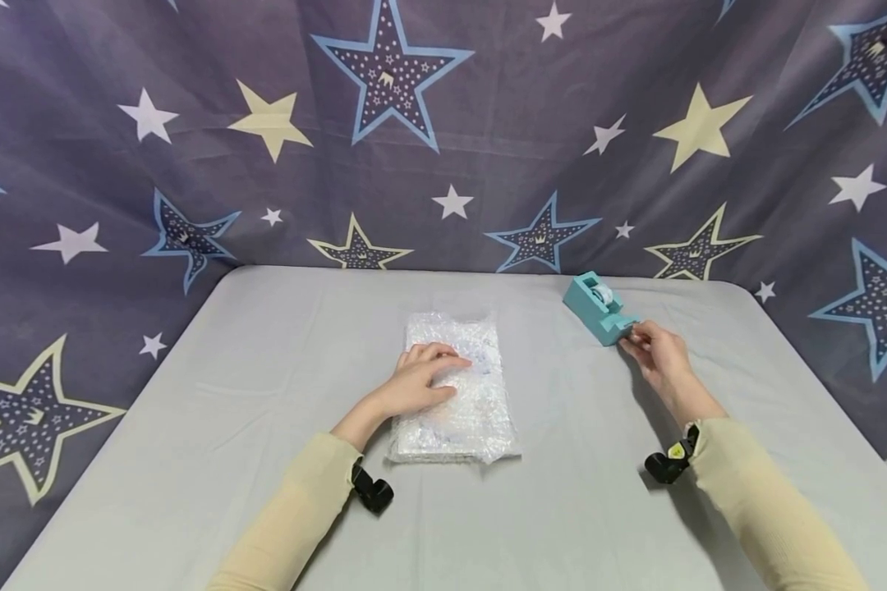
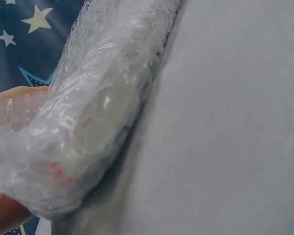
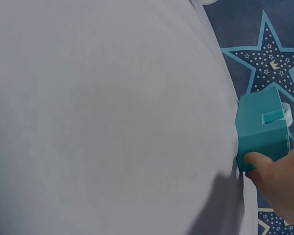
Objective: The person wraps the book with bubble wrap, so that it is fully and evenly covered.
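Note:
A flat package wrapped in clear bubble wrap (image 1: 480, 410) lies on the grey cloth in the middle of the head view. My left hand (image 1: 417, 382) rests on its top, fingers spread and loosely bent. In the left wrist view, the bubble wrap (image 2: 98, 112) hides most of that hand. A teal tape dispenser (image 1: 591, 308) with a white tape roll (image 1: 602, 294) stands at the back right. My right hand (image 1: 658, 353) grips its near end by the cutter. In the right wrist view, the thumb (image 3: 257, 160) lies against the side of the tape dispenser (image 3: 262, 120).
Grey cloth (image 1: 266, 369) covers the table. A dark curtain with stars (image 1: 488, 107) hangs behind and along both sides. Each wrist carries a black camera mount, one by the left sleeve (image 1: 373, 492) and one by the right sleeve (image 1: 668, 466).

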`<move>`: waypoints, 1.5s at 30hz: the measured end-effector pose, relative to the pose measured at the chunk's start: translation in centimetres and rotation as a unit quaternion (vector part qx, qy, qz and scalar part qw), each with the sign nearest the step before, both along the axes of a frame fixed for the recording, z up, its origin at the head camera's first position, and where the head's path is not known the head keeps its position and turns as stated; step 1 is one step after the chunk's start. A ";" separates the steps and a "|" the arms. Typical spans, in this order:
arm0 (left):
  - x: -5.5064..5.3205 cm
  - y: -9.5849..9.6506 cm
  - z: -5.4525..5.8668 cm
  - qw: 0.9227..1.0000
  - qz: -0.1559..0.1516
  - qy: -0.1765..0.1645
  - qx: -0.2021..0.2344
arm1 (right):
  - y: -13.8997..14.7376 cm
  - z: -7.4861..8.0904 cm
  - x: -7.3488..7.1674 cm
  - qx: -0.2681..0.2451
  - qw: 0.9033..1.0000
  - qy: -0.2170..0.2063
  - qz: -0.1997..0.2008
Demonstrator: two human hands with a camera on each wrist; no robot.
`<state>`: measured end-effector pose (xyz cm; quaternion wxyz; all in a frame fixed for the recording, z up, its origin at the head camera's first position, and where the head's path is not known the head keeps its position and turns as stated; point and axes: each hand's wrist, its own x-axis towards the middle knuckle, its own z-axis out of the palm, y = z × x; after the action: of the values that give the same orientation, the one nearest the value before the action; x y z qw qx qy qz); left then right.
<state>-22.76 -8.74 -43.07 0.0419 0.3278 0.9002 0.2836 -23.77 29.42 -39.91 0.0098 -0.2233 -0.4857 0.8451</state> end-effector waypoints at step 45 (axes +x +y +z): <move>0.0 0.1 -0.4 1.000 0.009 0.012 -0.006 | 1.7 -1.3 -0.7 0.364 0.908 -0.010 0.205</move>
<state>-22.80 -8.65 -43.49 0.0305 0.3228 0.9053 0.2745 -24.44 31.12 -41.18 -0.0882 -0.1085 -0.7949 0.5904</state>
